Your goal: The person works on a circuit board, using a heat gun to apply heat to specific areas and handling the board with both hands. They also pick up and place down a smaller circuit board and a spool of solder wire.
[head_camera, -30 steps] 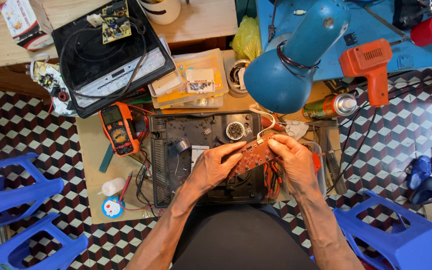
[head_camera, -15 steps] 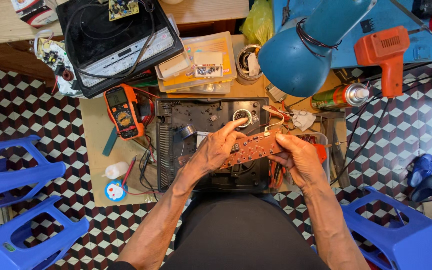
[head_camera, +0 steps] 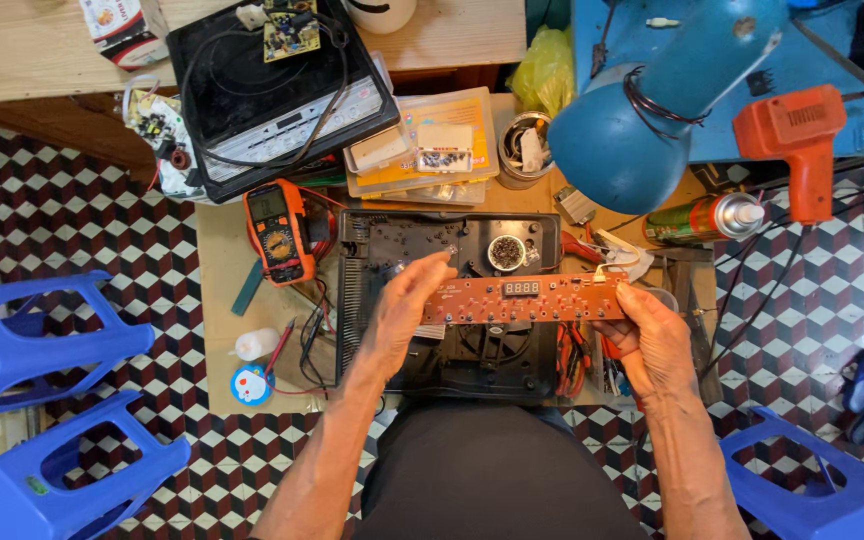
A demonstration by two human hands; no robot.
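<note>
Inspecting control board (head_camera: 527,298) lifted over opened cooker chassis (head_camera: 449,300).
Left hand (head_camera: 402,315) and right hand (head_camera: 652,335) each pinch one end; next needs a steady level hold, ribbon wires unstrained.

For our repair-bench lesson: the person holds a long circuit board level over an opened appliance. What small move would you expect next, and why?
Probably a slight tilt of the long orange-brown circuit board toward the face for inspection. The left hand and right hand grip its two ends, level, above the opened black appliance base, with thin wires at its right end, so a large move looks unlikely.

Reddish-brown circuit board (head_camera: 527,299), checkered floor (head_camera: 72,215)
</note>
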